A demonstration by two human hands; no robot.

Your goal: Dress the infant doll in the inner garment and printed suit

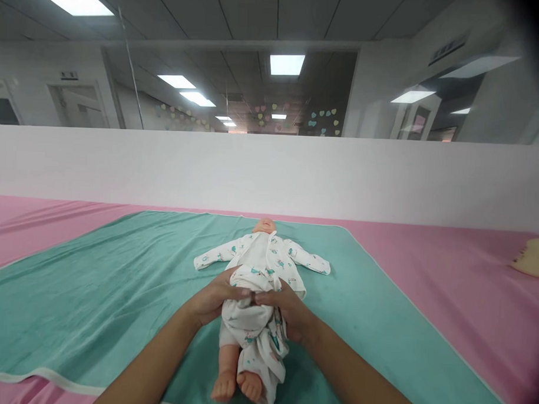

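A baby doll [264,226] lies on its back, feet toward me, in an open white printed jacket [285,261] with both sleeves spread out. Bunched over its hips and thighs are white printed pants [248,316]. My left hand [219,296] grips the bunched cloth from the left, thumb on top. From the right, my right hand [292,312] holds the same cloth, its thumb nearly meeting the left one. One pant leg surrounds the doll's right-side leg, with that foot [249,385] showing. The other lower leg [227,362] is bare. My fingers under the cloth are hidden.
The doll rests on a teal blanket [116,291] with a white edge, spread over a pink cover [431,260]. Behind stands a low white wall [270,175] with glass above it. A pale yellow object [533,258] sits at the far right.
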